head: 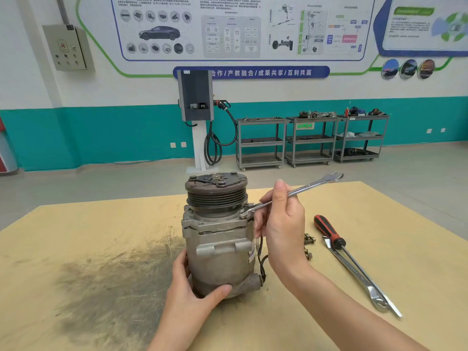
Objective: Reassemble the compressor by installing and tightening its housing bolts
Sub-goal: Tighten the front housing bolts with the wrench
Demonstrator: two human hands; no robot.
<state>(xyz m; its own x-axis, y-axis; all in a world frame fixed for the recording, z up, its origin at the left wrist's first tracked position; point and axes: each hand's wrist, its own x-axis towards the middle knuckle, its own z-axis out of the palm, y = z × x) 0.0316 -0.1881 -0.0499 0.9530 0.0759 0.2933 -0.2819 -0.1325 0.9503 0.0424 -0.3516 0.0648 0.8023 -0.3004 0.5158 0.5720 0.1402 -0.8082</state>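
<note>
while the compressor (219,236) stands upright on its rear end at the middle of the worktop (101,249), pulley uppermost, the left hand (188,287) grips its lower body, thumb across the front and fingers curled behind. the right hand (281,224) holds a combination wrench (291,192) at mid-shank, fingers closed round it, with the ring end seated on a housing bolt (242,212) at the right side of the flange just below the pulley.

progress, as a judgement: at least one bolt is installed and is now being tightened. two loose bolts (309,245) lie on the worktop just to the right of the right wrist, so installation is not complete. those remain to be fitted and all bolts brought to final tightness.

a second wrench (359,277) and a red-handled screwdriver (329,231) lie crossed to the right, not in use.

limits of view: the far side of the flange is hidden, so the number of bolts already seated cannot be told. the bolt head under the ring end is covered. part of the loose bolts is hidden behind the right wrist. how tight any bolt is cannot be judged.
</note>
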